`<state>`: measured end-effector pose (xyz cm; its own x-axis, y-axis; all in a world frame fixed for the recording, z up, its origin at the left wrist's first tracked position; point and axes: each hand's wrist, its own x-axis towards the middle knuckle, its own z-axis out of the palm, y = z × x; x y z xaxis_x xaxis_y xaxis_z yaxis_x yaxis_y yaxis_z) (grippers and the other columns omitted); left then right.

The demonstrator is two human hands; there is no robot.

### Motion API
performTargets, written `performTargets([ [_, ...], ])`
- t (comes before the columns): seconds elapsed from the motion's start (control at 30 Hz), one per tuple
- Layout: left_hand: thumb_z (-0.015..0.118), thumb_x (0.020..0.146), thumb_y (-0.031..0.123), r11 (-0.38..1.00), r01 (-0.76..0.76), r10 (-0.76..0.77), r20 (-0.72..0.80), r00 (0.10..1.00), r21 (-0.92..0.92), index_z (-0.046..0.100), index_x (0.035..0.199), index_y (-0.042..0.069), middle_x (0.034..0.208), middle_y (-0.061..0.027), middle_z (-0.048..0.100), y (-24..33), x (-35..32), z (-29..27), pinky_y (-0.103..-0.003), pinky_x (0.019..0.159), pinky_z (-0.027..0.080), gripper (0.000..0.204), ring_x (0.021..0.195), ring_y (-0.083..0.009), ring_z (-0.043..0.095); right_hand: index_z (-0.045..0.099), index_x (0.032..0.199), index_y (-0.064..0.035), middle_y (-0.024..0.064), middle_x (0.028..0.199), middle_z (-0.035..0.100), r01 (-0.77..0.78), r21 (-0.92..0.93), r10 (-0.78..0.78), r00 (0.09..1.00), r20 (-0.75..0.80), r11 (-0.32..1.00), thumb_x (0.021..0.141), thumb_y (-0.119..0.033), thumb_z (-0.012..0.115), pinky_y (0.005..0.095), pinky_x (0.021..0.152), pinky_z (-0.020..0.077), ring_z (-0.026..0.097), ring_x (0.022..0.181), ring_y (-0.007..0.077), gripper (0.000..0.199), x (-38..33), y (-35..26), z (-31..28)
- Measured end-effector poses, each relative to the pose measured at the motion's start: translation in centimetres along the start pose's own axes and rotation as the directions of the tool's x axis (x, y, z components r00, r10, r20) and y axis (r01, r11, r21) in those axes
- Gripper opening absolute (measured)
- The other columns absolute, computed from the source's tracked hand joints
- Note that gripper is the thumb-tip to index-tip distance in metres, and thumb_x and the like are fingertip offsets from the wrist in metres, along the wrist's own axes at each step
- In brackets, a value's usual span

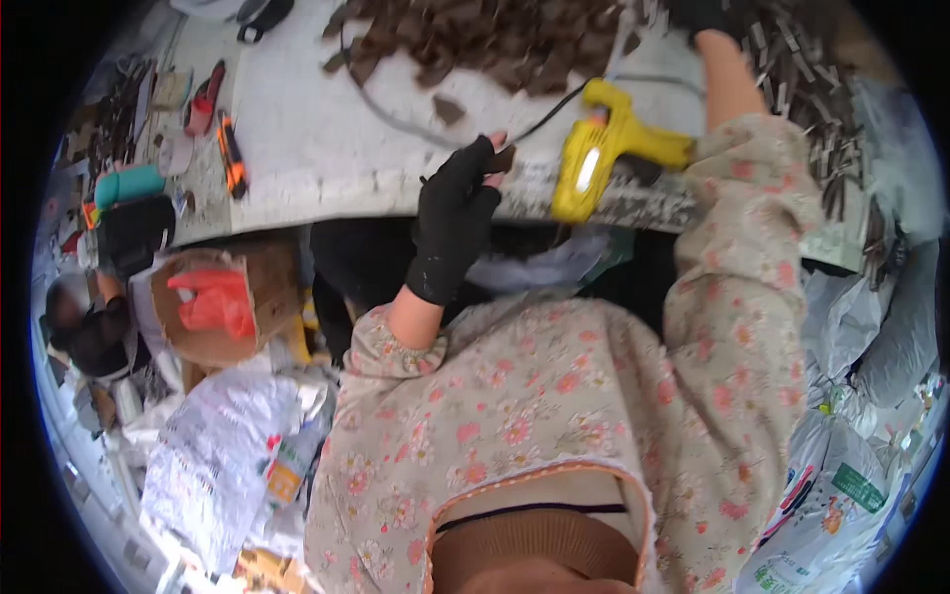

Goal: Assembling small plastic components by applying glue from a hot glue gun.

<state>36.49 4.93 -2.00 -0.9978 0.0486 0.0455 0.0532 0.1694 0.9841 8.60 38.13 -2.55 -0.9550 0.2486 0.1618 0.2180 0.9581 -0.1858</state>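
My left hand [453, 223], in a black glove with bare fingertips, is closed near the table's front edge. It pinches a small brown piece [503, 159] between thumb and fingers. My right hand [699, 18], also in a black glove, reaches to the far right, beside a heap of narrow dark strips [792, 59]. Its fingers are dark and cut off by the upper rim, so their hold cannot be made out. Between the hands, a yellow glue gun [592, 163] lies on the white table [287, 129]. A pile of brown pieces [485, 40] covers the far middle.
A cord [381, 114] crosses the tabletop. An orange and black utility knife [231, 158] and a red-handled tool [204, 101] lie at the left. Below stand a cardboard box [277, 297] with a red bag inside and several plastic bags [223, 455]. Another person [94, 322] is at far left.
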Motion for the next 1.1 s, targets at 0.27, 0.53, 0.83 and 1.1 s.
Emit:
performTargets([
  [0.27,0.064,0.084,0.006,0.834,0.447,-0.407,0.186,0.894,-0.323,0.058,0.109,-0.002,0.088,-0.0066,0.063,-0.3,-8.2,0.7,-0.023,0.064,0.048,0.026,0.073,-0.0103,0.059,0.061,0.105,-0.0030,0.0145,0.107,0.063,-0.014,0.415,-0.071,0.980,0.187,0.910,0.091,-0.030,0.050,0.0378,0.080,0.0489,0.061,0.098,0.0260,0.032,-10.8,0.0,-5.5],
  [0.53,0.064,0.084,0.010,0.835,0.515,-0.452,0.292,0.843,-0.195,0.058,0.108,-0.002,0.085,-0.0076,0.065,-0.4,-7.5,2.4,-0.020,0.051,0.045,0.027,0.070,-0.0089,0.062,0.054,0.123,-0.0094,0.0092,0.119,0.057,0.169,0.792,-0.397,0.912,0.099,0.587,0.080,-0.014,0.065,0.0259,0.080,0.0470,0.060,0.099,0.0136,0.045,-22.9,2.6,-5.1],
  [0.83,0.065,0.083,0.008,0.786,0.463,-0.411,0.214,0.886,-0.409,0.059,0.102,0.000,0.082,-0.0065,0.065,-0.4,-7.6,3.7,-0.021,0.054,0.046,0.021,0.066,-0.0086,0.061,0.049,0.129,-0.0090,0.0125,0.123,0.055,0.300,0.361,-0.378,0.910,0.169,0.883,0.073,-0.022,0.075,0.0317,0.087,0.0462,0.058,0.107,0.0220,0.063,-26.3,1.4,-5.6],
  [1.1,0.063,0.084,0.005,0.817,0.435,-0.388,0.197,0.900,-0.378,0.060,0.101,-0.001,0.080,-0.0048,0.063,-0.6,-8.0,3.7,-0.023,0.062,0.047,0.019,0.070,-0.0084,0.058,0.051,0.128,-0.0083,0.0112,0.123,0.055,0.341,0.398,-0.421,0.897,0.132,0.852,0.075,-0.019,0.074,0.0300,0.090,0.0442,0.056,0.109,0.0223,0.058,-25.2,3.3,-4.2],
])
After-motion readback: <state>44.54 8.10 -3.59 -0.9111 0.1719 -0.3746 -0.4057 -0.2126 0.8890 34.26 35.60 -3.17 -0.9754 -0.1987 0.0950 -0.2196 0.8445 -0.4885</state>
